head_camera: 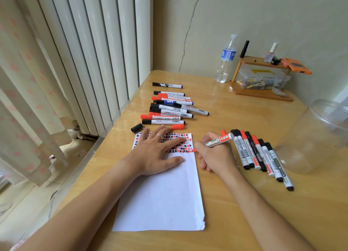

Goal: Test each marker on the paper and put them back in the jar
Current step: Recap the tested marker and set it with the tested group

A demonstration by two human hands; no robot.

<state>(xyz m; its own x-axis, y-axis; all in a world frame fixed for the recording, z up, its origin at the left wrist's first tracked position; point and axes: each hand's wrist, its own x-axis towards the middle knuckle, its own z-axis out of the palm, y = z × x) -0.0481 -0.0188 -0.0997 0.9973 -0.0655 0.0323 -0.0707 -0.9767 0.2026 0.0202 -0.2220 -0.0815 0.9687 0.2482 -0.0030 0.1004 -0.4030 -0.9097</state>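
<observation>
- My right hand (212,156) grips a red whiteboard marker (216,141), tip at the paper's (162,194) right edge.
- My left hand (158,152) presses the paper, fingers flat.
- Marks fill only the top rows.
- The clear jar (316,137) lies empty on the table (244,213); I judge none returned yet, with marker piles on both sides.

The white paper sheet (162,192) lies at lower centre on the pale wooden table (235,107). A row of capped whiteboard markers (169,107) lies behind it; a second marker group (261,154) lies right. The clear plastic jar (316,137) lies on its side at far right.
</observation>
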